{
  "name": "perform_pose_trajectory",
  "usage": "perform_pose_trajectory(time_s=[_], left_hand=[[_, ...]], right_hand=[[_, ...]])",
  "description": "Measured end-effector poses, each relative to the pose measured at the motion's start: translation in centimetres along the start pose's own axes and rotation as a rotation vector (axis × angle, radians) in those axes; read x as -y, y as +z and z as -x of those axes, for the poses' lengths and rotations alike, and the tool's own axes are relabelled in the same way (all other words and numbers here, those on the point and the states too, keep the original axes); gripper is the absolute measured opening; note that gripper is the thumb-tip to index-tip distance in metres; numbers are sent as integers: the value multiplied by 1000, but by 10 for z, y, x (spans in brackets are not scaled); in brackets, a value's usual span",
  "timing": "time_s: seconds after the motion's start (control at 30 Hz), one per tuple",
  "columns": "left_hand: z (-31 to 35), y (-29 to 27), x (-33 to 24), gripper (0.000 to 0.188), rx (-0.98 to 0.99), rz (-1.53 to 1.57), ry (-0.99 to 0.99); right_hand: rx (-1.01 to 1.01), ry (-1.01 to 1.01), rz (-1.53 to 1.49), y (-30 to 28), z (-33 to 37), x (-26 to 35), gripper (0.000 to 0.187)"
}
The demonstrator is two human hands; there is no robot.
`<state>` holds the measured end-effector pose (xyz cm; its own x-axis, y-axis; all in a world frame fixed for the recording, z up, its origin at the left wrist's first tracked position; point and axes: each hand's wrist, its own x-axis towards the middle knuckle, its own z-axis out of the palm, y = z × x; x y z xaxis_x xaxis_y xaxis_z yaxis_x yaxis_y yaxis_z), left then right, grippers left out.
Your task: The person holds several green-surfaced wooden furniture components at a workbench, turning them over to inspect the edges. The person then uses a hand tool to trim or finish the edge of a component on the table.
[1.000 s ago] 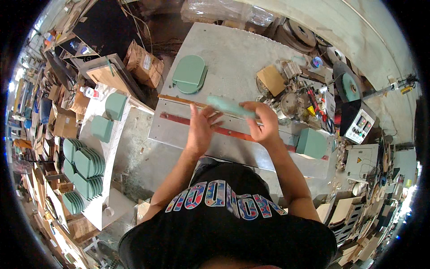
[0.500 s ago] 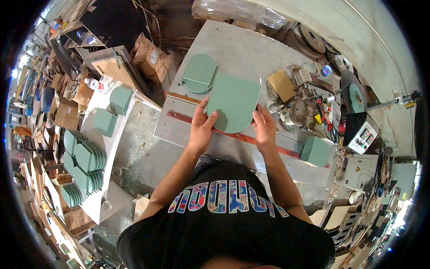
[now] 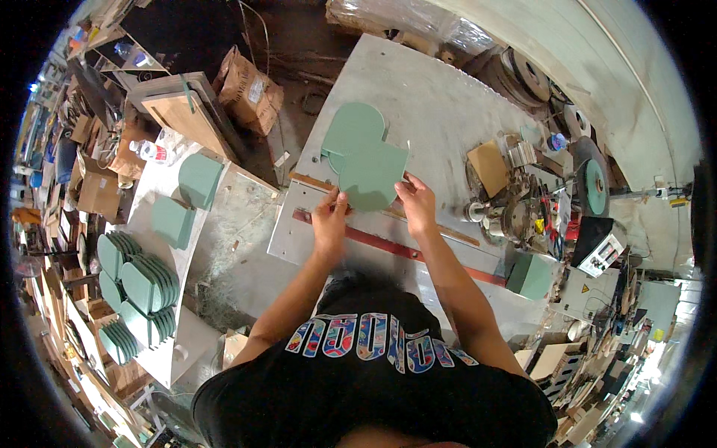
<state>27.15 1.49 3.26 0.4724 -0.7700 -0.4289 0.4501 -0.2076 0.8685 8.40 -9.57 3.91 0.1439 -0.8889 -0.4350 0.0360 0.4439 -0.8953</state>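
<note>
My left hand (image 3: 328, 218) and my right hand (image 3: 417, 203) grip the two sides of a flat green panel (image 3: 372, 178) with a rounded near end. The left thumb and fingers pinch its lower left edge, and the right ones its right edge. I hold it over the grey metal table (image 3: 418, 104). Its far left corner overlaps a small pile of similar green panels (image 3: 354, 123) lying on the table; I cannot tell whether they touch. Beneath and nearer to me, a red strip (image 3: 388, 245) runs across the tabletop.
Several stacked green panels (image 3: 149, 284) stand on a white side table (image 3: 196, 246) at left. A green block-like stack (image 3: 529, 276) sits at the table's right corner. Metal machine parts (image 3: 515, 201) and a tan board (image 3: 487, 168) crowd the right side, near a grinding wheel (image 3: 595, 187).
The held panel has moved down toward the table and left, now overlapping the piled panels. Both hands went with it and kept their grip. The head view has shifted slightly.
</note>
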Motion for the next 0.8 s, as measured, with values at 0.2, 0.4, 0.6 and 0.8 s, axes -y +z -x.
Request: perform_pose_trajectory(time_s=[0.2,0.4,0.6,0.8], left_hand=[[-79,-11,14,39,-47,29,131],[-94,0,-3,41,-160,-51,55],[-105,-7,17,43,-182,13,59],[-110,-9,23,43,-183,84,-1]], right_hand=[[12,-10,-60,35,-57,6,49],[37,-41,16,41,-94,-5,46],[18,21,-17,50,-95,-5,44],[12,63,47,53,-94,-4,44]])
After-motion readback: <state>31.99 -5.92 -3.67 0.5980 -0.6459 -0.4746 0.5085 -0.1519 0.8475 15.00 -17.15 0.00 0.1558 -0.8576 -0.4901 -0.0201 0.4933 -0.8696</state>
